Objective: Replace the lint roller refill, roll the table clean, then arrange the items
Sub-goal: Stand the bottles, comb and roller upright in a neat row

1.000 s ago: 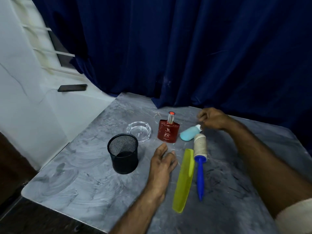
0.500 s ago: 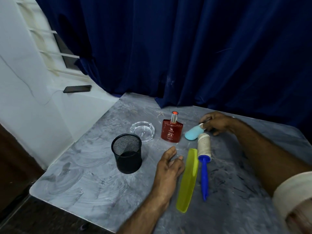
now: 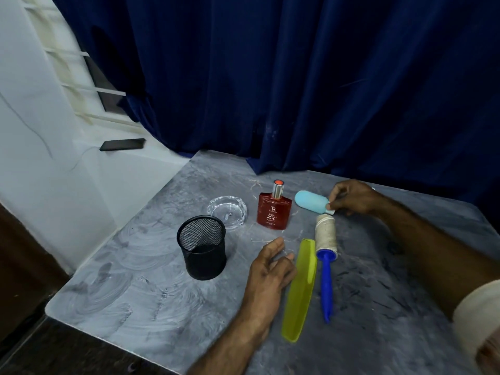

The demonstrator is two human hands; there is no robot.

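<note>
A smeared grey marbled tabletop (image 3: pixel 135 280) meets a dark blue pleated curtain (image 3: pixel 297 77) and a white wall (image 3: pixel 27 131). The right hand (image 3: pixel 354 197) pinches the end of the light-blue cylindrical refill (image 3: pixel 309 201) lying just beyond the blue-handled lint roller (image 3: pixel 326 239); the left hand (image 3: pixel 270 272) rests flat, fingers relaxed.

We see the lint roller (image 3: pixel 326 253) lying flat on the grey marbled table (image 3: pixel 135 280), its blue handle pointing toward us and its dirty, greyish-tan roll at the far end. Just beyond the roll a pale blue cylinder (image 3: pixel 309 202) lies on its side, rounded end to the left; the right hand (image 3: pixel 354 197) pinches its white end. A yellow-green comb (image 3: pixel 300 288) lies just left of the roller, roughly parallel to it. Farther left stand a red perfume bottle (image 3: pixel 273 212), a clear glass ashtray (image 3: pixel 227 211) and a black mesh cup (image 3: pixel 202 247).
</note>
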